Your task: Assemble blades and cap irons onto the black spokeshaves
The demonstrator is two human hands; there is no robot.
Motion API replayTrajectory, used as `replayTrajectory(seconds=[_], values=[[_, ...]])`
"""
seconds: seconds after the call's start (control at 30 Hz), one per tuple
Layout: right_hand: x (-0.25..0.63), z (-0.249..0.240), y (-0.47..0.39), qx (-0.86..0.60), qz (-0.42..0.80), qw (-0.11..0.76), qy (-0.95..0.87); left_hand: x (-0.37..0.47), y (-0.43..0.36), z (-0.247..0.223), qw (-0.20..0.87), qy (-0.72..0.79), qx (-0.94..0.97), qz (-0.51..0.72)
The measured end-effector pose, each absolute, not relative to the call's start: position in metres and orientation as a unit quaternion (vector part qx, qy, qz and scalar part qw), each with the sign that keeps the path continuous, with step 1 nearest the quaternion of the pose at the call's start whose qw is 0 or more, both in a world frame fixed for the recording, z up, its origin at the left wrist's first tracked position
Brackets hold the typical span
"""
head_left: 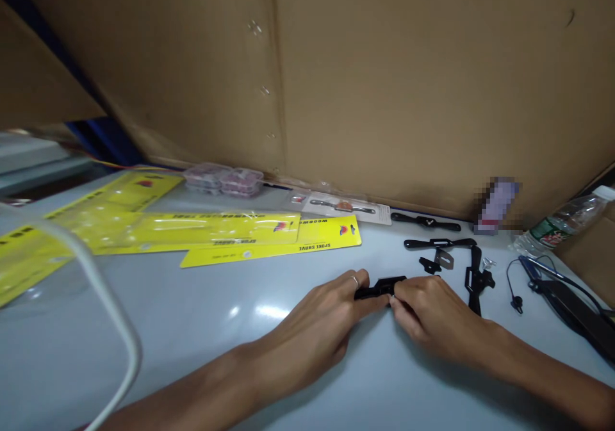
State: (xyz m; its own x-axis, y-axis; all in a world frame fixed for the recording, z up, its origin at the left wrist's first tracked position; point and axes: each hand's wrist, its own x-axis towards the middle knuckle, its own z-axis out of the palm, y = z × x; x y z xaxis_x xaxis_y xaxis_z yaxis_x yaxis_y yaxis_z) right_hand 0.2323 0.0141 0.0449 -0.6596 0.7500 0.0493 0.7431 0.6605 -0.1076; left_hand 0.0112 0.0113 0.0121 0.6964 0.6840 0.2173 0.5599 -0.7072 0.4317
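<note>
A black spoke shave body (383, 286) is held between my two hands, low over the grey table. My left hand (331, 306), with a ring on one finger, grips its left end. My right hand (430, 306) is closed at its middle, fingertips pinched close to my left fingers; whether a small part is between them is hidden. Just behind my right hand lie another black handle (439, 243), a small black plate (429, 265) and a grey blade (444, 259). Farther right, a black body (475, 280) lies beside small screws (489, 263).
Yellow packaging cards (271, 252) spread over the left and back. Behind them sit clear plastic boxes (240, 181). A bottle (552, 226), earphones (516, 303) and a black object (571, 303) are at the right. A white cable (118, 309) curves at the left; cardboard (384, 98) stands behind.
</note>
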Motion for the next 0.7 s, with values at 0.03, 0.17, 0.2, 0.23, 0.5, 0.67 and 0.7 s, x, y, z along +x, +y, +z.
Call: replayTrajectory(seconds=[0.03, 0.17, 0.2, 0.23, 0.5, 0.67, 0.7], values=[[0.234, 0.045, 0.015, -0.401, 0.034, 0.048, -0.914, 0.011, 0.011, 0.013, 0.17, 0.344, 0.905, 0.182], [0.245, 0.05, 0.02, -0.365, 0.022, 0.063, -0.928, 0.011, 0.011, 0.013, 0.166, 0.342, 0.906, 0.188], [0.247, 0.051, 0.022, -0.359, 0.028, 0.064, -0.931, 0.011, 0.011, 0.013, 0.164, 0.341, 0.906, 0.191], [0.249, 0.052, 0.024, -0.353, 0.037, 0.064, -0.932, 0.011, 0.011, 0.013, 0.162, 0.341, 0.906, 0.193], [0.249, 0.044, 0.03, -0.359, 0.032, 0.098, -0.928, 0.011, 0.011, 0.013, 0.166, 0.341, 0.907, 0.182], [0.255, 0.046, 0.024, -0.393, 0.126, 0.177, -0.894, 0.011, 0.011, 0.012, 0.17, 0.342, 0.907, 0.179], [0.257, 0.047, 0.023, -0.383, 0.13, 0.196, -0.893, 0.011, 0.011, 0.012, 0.171, 0.342, 0.906, 0.181]])
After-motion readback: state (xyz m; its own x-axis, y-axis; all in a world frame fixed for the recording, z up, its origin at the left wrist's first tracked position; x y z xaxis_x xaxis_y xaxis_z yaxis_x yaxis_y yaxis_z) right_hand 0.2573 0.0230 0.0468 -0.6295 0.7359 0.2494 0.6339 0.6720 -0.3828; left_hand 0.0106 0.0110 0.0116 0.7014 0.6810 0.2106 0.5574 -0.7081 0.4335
